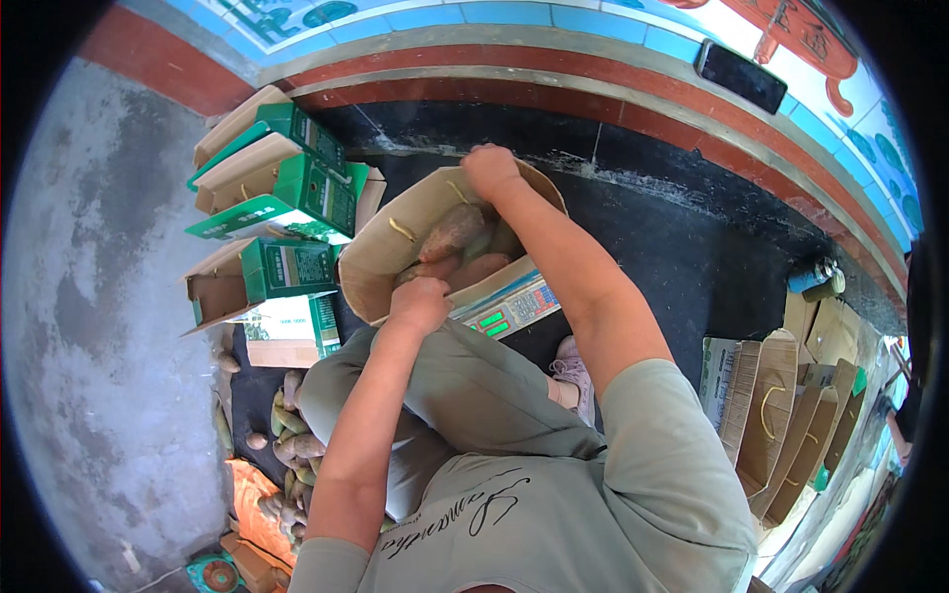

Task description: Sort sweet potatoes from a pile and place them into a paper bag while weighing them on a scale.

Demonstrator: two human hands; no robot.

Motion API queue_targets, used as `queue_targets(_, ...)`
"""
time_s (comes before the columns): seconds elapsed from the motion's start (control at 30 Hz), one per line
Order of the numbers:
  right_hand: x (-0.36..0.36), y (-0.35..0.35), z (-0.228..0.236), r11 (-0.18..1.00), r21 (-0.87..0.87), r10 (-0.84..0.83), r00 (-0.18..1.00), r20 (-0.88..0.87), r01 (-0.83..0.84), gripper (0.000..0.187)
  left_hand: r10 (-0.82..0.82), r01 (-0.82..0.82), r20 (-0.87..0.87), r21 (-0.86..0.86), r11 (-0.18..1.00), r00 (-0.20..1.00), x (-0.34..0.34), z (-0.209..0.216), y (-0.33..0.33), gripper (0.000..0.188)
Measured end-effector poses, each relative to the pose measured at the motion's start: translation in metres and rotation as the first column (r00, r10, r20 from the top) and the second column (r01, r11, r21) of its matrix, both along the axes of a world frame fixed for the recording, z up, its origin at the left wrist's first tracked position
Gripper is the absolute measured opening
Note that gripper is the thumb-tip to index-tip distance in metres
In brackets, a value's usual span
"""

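Carton, open-topped and loaded with brownish tubers, is standing just behind the lit front of a scale, while the left hand is gripping its near rim and the right hand its far rim, fingers on both curled over the cardboard, tips hidden. Good handling is probably calling for an even hold, so that the carton is staying square and no tuber is bruising. Green boxes are standing to the left, and loose tubers are lying near the left leg.
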State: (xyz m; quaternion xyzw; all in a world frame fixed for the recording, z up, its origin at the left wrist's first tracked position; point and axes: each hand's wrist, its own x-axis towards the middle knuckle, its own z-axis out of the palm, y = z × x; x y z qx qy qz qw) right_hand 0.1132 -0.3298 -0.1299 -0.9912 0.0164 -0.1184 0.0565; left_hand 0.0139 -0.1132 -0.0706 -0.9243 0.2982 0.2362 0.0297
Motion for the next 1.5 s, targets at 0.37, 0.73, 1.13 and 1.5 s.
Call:
queue_targets(0.37, -0.093, -0.080, 0.021, 0.996, 0.045, -0.080, 0.995, 0.054, 0.077, 0.014, -0.290, 0.399, 0.380, -0.247, 0.883, 0.878, -0.022, 0.002, -0.045, 0.006)
queue_targets(0.73, -0.252, -0.281, 0.070, 0.921, -0.127, -0.380, 0.922, -0.073, 0.369, 0.014, -0.584, 0.664, 0.337, -0.512, 0.545, 0.738, -0.112, -0.007, -0.229, 0.006)
queue_targets(1.13, -0.399, -0.348, -0.035, 0.603, -0.067, -0.784, 0.576, -0.232, 0.795, 0.020, -0.479, 0.363, 0.072, -0.753, 0.549, 0.875, -0.102, 0.033, -0.220, 0.017)
queue_targets(1.5, -0.521, -0.220, 0.011, 0.374, -0.249, -0.835, 0.441, 0.327, 0.893, 0.053, 0.100, -0.172, -0.140, -0.816, 0.552, 0.985, 0.014, 0.039, -0.063, 0.014)
